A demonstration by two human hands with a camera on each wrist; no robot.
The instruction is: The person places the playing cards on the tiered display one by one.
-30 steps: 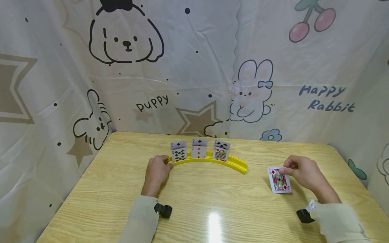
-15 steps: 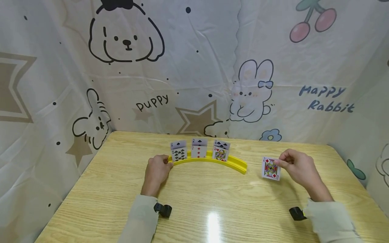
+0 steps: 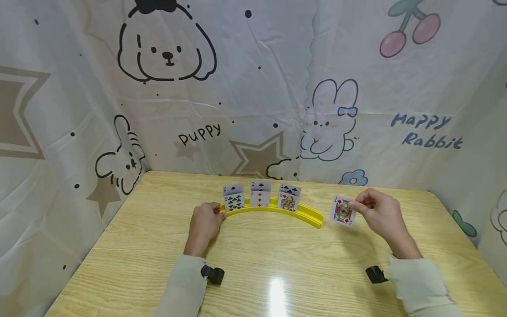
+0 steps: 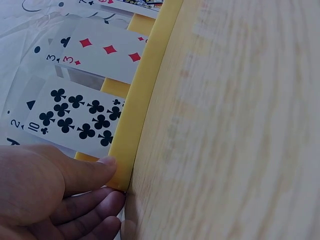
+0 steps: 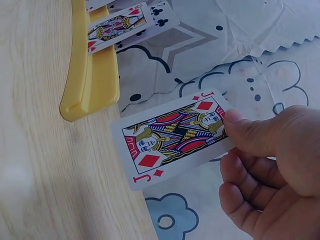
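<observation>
A curved yellow card holder [image 3: 264,208] stands on the table with playing cards upright in it, in two rows. Its front row shows the ten of clubs [image 4: 80,116], the three of diamonds [image 4: 102,49] and a red-heart face card [image 5: 120,27]; a black-suited card peeks out behind each. At the holder's left end my left hand [image 3: 204,225] grips it, thumb on the front wall. My right hand [image 3: 380,215] pinches a jack of diamonds [image 5: 175,137] by one end, face toward me. This card hangs above the table, just right of the holder's bare right end, not touching it.
The wooden table [image 3: 245,259] stretches in front of the holder, with a bright light reflection near its front. Behind it hangs a printed curtain [image 3: 253,88] with cartoon animals, meeting the table's back edge.
My right hand has lifted the jack of diamonds off the table and carried it left and away from me, toward the holder's right end. My left hand has stayed put on the holder.
</observation>
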